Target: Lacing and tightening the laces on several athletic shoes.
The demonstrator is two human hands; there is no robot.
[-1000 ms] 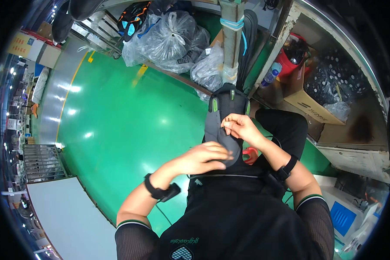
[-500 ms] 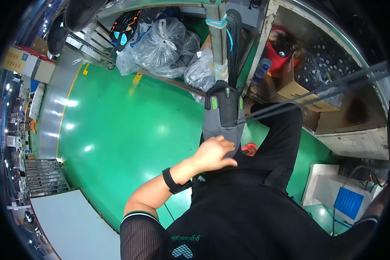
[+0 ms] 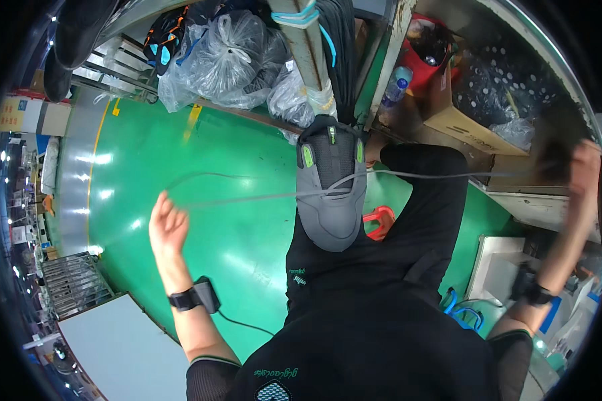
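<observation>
A grey and black shoe (image 3: 330, 217) with bright green tabs rests on my thigh, its toe toward me. One long grey shoelace (image 3: 448, 175) threads through its lower eyelets and stretches out to both sides. My left hand (image 3: 168, 224), out over the floor at left, has its fingers closed on one side of the shoelace. Far to the right, level with the shelf's edge, my right hand (image 3: 585, 168) is raised with curled fingers. The other side of the lace runs toward it; motion blur softens the grip there.
Clear plastic bags (image 3: 227, 60) fill a rack ahead, beside a metal post (image 3: 304, 53) hung with dark laces. An open shelf at right holds a cardboard box (image 3: 475, 127), a red bag (image 3: 421, 53) and a bottle (image 3: 396, 87). A white tabletop (image 3: 124, 351) stands near left.
My left hand has left the shoe and swung out to the left with the lace. My right hand has come into view at right. The laces now spread to both sides instead of rightward only.
</observation>
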